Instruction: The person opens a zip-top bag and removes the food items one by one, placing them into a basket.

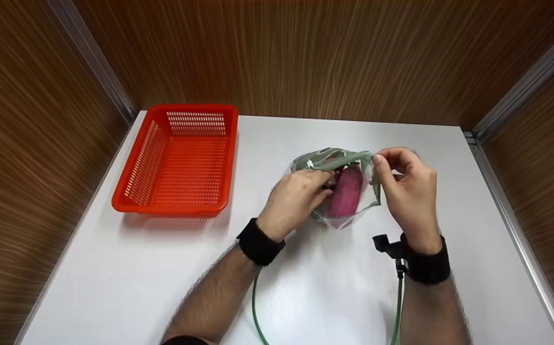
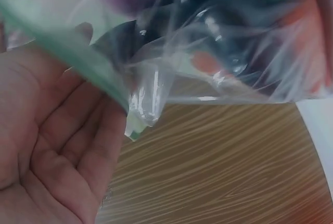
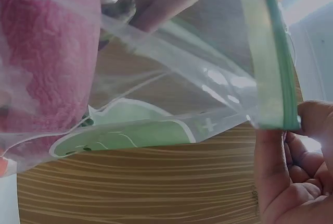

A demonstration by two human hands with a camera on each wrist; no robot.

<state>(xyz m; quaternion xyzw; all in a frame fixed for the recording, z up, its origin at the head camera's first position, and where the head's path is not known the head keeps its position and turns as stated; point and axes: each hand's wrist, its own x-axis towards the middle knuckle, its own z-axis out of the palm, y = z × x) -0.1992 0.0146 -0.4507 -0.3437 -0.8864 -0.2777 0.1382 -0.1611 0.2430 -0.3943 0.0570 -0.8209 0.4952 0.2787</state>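
Note:
A clear zip bag (image 1: 372, 184) with a green-edged mouth stands gaping on the table. My right hand (image 1: 409, 187) pinches its green rim between thumb and fingers at the right side. Over the left edge of the mouth reaches my left hand (image 1: 298, 194), its fingers inside, beside a long pink sweet-potato-like thing (image 1: 346, 191) with a wrinkled skin. In the right wrist view a small dark, shiny thing (image 3: 120, 11) lies against the left fingers; whether they grip it is unclear. Dark and orange things (image 2: 205, 62) show blurred through the plastic in the left wrist view.
A red perforated plastic basket (image 1: 176, 209) stands at the left of the white table (image 1: 162, 278). Wood-grain panels (image 1: 282, 57) enclose the back and sides. A green cable (image 1: 254, 306) runs from the wrist straps toward the front edge.

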